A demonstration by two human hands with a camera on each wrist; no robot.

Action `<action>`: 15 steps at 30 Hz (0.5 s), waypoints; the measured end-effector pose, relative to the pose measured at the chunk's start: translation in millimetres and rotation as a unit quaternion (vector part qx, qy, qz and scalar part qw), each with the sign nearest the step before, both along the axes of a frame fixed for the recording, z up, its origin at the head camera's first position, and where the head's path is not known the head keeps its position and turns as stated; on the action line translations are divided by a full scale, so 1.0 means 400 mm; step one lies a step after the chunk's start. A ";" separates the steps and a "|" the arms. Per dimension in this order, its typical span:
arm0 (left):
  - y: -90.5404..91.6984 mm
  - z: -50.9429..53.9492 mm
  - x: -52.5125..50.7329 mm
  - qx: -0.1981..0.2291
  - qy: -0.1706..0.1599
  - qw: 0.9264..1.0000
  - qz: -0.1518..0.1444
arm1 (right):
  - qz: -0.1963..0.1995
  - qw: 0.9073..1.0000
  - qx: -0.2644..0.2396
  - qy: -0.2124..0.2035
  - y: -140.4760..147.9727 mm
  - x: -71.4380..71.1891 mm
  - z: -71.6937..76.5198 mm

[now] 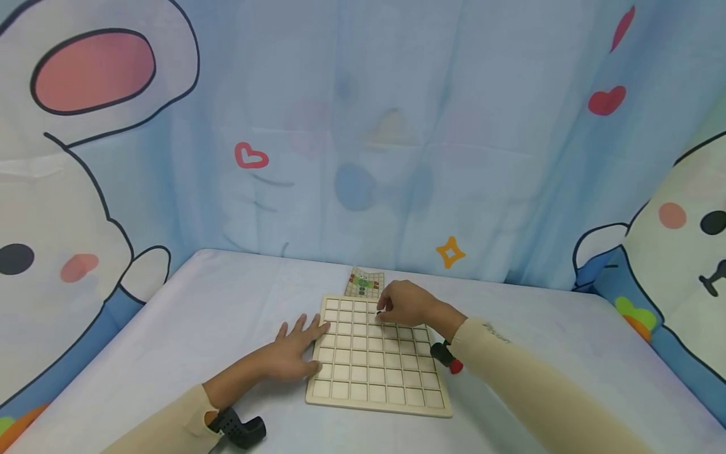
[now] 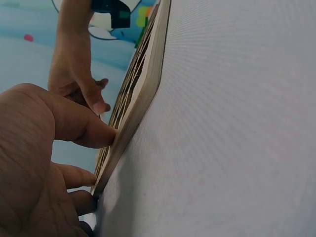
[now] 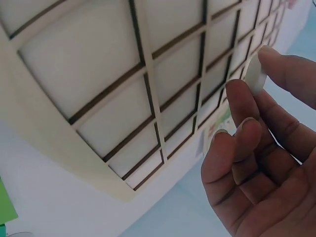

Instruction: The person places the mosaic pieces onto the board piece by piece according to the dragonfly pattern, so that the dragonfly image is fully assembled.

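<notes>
A pale wooden grid board (image 1: 351, 396) lies flat on the table. At its left edge, my left hand (image 1: 289, 356) is spread, with the thumb and fingers touching the rim; the left wrist view shows the thumb (image 2: 94, 131) against the board's side. My right hand (image 1: 409, 304) is over the far part of the board. Between its thumb and finger it pinches a small round disc (image 3: 254, 74), pale on the side seen in the right wrist view. In the head view only a dark bit of it shows.
Behind the board, against its far edge, lies a small printed card (image 1: 363, 284) with a grid and a green picture. The white-covered table (image 1: 255, 284) reaches back to a blue cartoon curtain (image 1: 386, 82). Black wrist devices sit on both arms.
</notes>
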State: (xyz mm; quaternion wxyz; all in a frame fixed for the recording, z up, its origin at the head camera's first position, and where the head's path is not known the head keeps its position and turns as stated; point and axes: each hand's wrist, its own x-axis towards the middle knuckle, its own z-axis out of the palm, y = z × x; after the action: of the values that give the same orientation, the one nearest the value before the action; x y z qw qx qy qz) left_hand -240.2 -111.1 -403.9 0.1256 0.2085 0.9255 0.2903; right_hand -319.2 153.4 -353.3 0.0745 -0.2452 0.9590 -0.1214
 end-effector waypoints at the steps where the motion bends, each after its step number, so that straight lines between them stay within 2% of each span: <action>1: 0.000 -0.001 0.000 -0.001 -0.001 1.000 0.000 | -0.002 1.000 0.006 0.000 -0.004 -0.001 -0.003; 6: 0.000 -0.003 -0.001 -0.008 0.000 1.000 -0.004 | -0.006 0.999 0.030 0.011 -0.019 -0.005 -0.016; 15: -0.002 0.000 -0.002 -0.014 0.000 1.000 -0.008 | -0.022 0.999 0.027 0.028 -0.034 -0.008 -0.025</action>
State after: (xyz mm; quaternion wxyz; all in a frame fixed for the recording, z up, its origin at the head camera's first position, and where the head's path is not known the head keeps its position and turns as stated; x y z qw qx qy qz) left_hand -240.8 -111.8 -403.8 0.1309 0.2145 0.9277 0.2762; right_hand -322.3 139.9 -363.4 0.0518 -0.2249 0.9688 -0.0900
